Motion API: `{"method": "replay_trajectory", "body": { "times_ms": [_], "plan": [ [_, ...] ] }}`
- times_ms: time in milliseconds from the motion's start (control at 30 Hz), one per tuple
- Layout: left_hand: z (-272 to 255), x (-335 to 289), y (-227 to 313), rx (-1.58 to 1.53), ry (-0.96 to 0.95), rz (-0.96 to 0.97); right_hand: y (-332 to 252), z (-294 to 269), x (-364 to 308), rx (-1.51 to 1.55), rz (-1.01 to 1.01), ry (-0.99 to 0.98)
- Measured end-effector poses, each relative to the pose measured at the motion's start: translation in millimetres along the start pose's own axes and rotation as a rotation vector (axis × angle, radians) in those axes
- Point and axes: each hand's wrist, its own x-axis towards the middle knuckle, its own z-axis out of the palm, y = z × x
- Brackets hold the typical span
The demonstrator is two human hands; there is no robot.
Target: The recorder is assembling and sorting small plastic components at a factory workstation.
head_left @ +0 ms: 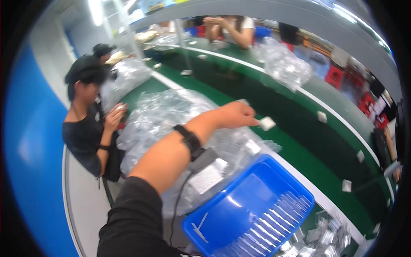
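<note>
Green bench (295, 150) stretches past a blue tray (261, 180); above the bench, the left hand (235, 115) curls its grip, a white block (267, 124) at the fingertips, whether held or loose unclear.

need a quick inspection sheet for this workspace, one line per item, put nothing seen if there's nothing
Surface: green table with white edging; several small white pieces scattered along it.
Work things: white block at the left hand's fingertips; blue tray holding a row of thin strips.
Clutter: heaped clear plastic bags; silvery packets beside the tray; white paper.
Hands: left reaches over the table, grip too blurred to confirm; right not in view.
Cables: black cord left of the tray.
Surroundings: co-worker in black at left; another person across the table; red stools.
</note>
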Motion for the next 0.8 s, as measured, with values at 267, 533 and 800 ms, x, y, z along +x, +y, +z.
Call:
{"method": "replay_trajectory", "body": {
  "times_ms": [267,533,800],
  "plan": [
    [-5.1,4.1,-17.9,-0.013,0.039,0.035,6.3,23.0,-18.7,0.001,-0.019,0.090],
    [-12.0,6.0,-12.9,0.039,0.080,0.170,-34.6,22.9,37.3,-0.148,0.063,0.210],
    [-36.4,-45.3,122.3,-0.069,0.063,0.147,-13.0,28.4,19.4,0.010,0.080,0.208]
  ]
}}
